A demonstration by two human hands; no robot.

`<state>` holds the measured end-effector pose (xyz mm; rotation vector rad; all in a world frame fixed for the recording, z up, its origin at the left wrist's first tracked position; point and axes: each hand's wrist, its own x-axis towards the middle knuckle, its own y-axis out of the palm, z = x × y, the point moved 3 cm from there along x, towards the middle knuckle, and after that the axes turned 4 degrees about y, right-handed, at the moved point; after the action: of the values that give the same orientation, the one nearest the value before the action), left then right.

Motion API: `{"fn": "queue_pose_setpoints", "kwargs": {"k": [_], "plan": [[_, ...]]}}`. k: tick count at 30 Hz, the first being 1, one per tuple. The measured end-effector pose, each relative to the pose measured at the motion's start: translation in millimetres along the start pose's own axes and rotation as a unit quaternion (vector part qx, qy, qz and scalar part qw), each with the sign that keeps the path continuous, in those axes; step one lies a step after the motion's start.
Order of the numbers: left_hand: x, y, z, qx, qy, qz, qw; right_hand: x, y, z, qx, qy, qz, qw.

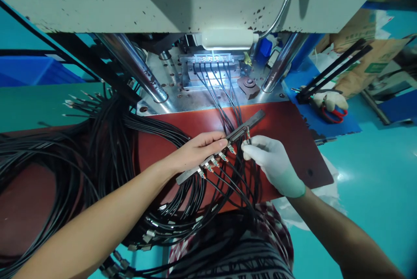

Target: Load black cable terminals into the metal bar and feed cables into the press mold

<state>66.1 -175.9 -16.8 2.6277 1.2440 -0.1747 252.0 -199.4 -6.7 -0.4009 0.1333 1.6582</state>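
My bare left hand grips a long grey metal bar that slants up to the right over the red board. Several small metal connectors with orange tips sit in a row along the bar, and black cables trail down from them. On my right hand is a white glove; its thumb and fingers pinch a cable end with a connector beside the bar's upper part. Whether that connector touches the bar I cannot tell.
Ahead, a press with steel columns holds a lit metal mould block with several cables in it. A white lamp hangs above. Bundles of black cables cover the left of the red board. Red-handled scissors lie at right.
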Motion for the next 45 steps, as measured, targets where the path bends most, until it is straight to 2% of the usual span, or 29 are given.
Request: {"fn": "queue_pose_setpoints", "kwargs": {"k": [2,6,13,17,21,24,27,32,35,39,45], "plan": [[0,0,0,0.003,-0.004,0.002,1.000,1,5,4,-0.051,-0.013,-0.027,0.998],[0,1,0,0.035,-0.006,0.002,0.999,3,8,7,-0.096,-0.025,-0.025,0.995],[2,2,-8,0.181,0.066,-0.003,0.981,6,9,9,-0.094,-0.028,0.002,0.995],[3,3,-6,0.193,0.083,-0.013,0.978,6,7,8,-0.100,-0.029,0.000,0.995],[3,4,-5,0.158,0.068,-0.016,0.985,4,-2,2,-0.027,-0.010,-0.025,0.999],[3,2,-4,0.136,0.051,-0.025,0.989,0,-10,-3,0.052,-0.022,-0.041,0.998],[3,0,-2,0.121,0.046,-0.029,0.991,-4,-16,-6,0.098,-0.025,0.010,0.995],[4,-2,1,0.103,0.035,-0.032,0.994,0,-17,-8,0.186,0.013,0.096,0.978],[4,-2,2,0.089,0.029,-0.028,0.995,5,-14,-4,0.129,0.021,0.086,0.988],[5,-2,3,0.064,0.026,-0.021,0.997,10,-8,9,-0.036,-0.037,0.024,0.998],[5,-1,4,0.049,0.027,-0.011,0.998,14,-4,14,-0.063,-0.040,0.034,0.997]]}}
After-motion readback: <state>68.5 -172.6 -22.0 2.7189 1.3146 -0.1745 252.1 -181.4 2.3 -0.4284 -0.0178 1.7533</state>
